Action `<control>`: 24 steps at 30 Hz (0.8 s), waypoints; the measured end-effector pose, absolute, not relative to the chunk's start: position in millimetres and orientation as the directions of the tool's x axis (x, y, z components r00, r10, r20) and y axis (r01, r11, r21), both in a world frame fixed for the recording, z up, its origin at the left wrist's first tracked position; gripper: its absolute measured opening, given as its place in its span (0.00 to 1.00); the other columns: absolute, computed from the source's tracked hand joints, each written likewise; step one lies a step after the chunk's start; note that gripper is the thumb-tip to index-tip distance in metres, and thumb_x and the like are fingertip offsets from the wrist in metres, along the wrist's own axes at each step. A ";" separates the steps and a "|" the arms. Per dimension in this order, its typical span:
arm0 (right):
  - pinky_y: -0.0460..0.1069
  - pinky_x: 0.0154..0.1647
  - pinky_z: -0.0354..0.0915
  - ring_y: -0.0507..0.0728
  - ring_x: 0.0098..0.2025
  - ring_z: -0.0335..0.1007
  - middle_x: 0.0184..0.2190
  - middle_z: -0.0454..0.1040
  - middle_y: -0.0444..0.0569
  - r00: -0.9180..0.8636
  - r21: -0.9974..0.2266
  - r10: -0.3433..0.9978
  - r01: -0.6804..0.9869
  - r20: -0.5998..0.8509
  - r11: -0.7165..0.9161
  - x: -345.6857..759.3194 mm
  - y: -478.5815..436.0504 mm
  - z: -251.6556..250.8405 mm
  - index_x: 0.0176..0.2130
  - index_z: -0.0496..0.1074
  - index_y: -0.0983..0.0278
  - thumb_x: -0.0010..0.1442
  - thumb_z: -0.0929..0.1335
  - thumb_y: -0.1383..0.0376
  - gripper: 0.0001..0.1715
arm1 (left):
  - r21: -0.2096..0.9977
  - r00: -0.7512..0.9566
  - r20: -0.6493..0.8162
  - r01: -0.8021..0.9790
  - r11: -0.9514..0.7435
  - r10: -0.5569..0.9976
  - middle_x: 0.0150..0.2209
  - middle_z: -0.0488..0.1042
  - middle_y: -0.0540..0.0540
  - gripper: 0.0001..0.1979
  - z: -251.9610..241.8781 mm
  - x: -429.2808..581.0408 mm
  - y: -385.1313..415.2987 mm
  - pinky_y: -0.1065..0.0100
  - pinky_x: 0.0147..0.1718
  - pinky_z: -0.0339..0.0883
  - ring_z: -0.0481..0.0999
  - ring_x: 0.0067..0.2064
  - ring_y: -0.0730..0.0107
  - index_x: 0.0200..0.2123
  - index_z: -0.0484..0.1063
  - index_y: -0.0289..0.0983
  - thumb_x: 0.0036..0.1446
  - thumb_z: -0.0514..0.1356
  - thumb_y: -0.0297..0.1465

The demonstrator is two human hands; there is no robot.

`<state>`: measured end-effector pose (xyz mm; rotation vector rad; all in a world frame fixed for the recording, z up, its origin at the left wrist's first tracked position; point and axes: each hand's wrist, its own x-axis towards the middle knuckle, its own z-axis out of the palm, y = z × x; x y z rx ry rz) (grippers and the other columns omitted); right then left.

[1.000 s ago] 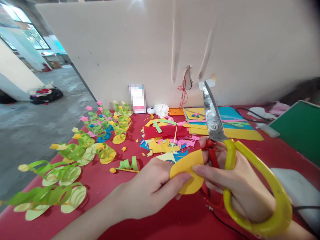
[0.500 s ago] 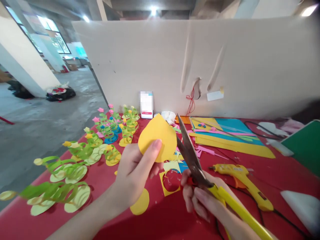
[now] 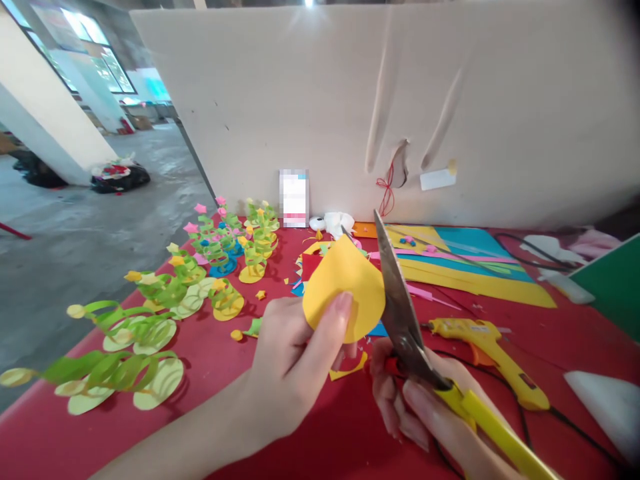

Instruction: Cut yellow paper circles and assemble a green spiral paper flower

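My left hand (image 3: 305, 360) pinches a yellow paper piece (image 3: 345, 293), rounded below and pointed at the top, with the thumb flat across its face. My right hand (image 3: 425, 393) grips a pair of scissors (image 3: 403, 293) with yellow handles. Their blades point up and away at the paper's right edge; one blade passes behind the paper, its tip showing just beyond the point. Below the paper, a cut yellow scrap (image 3: 350, 367) lies on the red table. Part of a green paper strip (image 3: 254, 327) shows beside my left hand.
Several paper spiral flowers (image 3: 225, 260) stand along the table's left side. A yellow glue gun (image 3: 490, 353) with a black cord lies to the right. Behind are coloured paper sheets (image 3: 480, 283), a phone (image 3: 294, 199) and a pale board (image 3: 280, 87).
Both hands have shifted right in view, the paper with them. The scissors now overlap the paper's right edge. The view has tilted down slightly, and the yellow disc on the table is no longer visible.
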<state>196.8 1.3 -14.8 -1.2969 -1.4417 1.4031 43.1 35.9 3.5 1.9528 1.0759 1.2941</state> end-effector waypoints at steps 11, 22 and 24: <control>0.44 0.18 0.53 0.48 0.16 0.53 0.15 0.63 0.41 -0.239 -0.973 0.961 0.214 -0.141 -0.089 197.0 0.1 -13.7 0.32 0.65 0.62 0.55 0.59 0.63 0.09 | 0.769 0.175 0.494 0.368 -0.522 0.852 0.13 0.61 0.54 0.21 5.0 46.5 32.4 0.78 0.13 0.55 0.62 0.14 0.83 0.15 0.59 0.36 0.61 0.45 0.31; 0.44 0.17 0.52 0.49 0.17 0.52 0.15 0.61 0.40 -0.220 -0.972 0.963 0.207 -0.154 -0.108 197.2 -3.2 -13.2 0.34 0.66 0.62 0.56 0.58 0.63 0.11 | 0.736 0.211 0.527 0.373 -0.566 0.823 0.13 0.63 0.54 0.19 2.4 46.8 33.6 0.80 0.12 0.56 0.63 0.13 0.83 0.17 0.59 0.36 0.60 0.46 0.28; 0.44 0.17 0.53 0.49 0.17 0.53 0.15 0.61 0.40 -0.217 -0.972 0.964 0.207 -0.155 -0.110 197.4 -5.1 -13.2 0.35 0.66 0.61 0.56 0.58 0.63 0.11 | 0.738 0.197 0.533 0.367 -0.566 0.823 0.14 0.63 0.54 0.18 1.5 46.4 33.3 0.80 0.12 0.56 0.63 0.14 0.83 0.17 0.60 0.36 0.60 0.47 0.27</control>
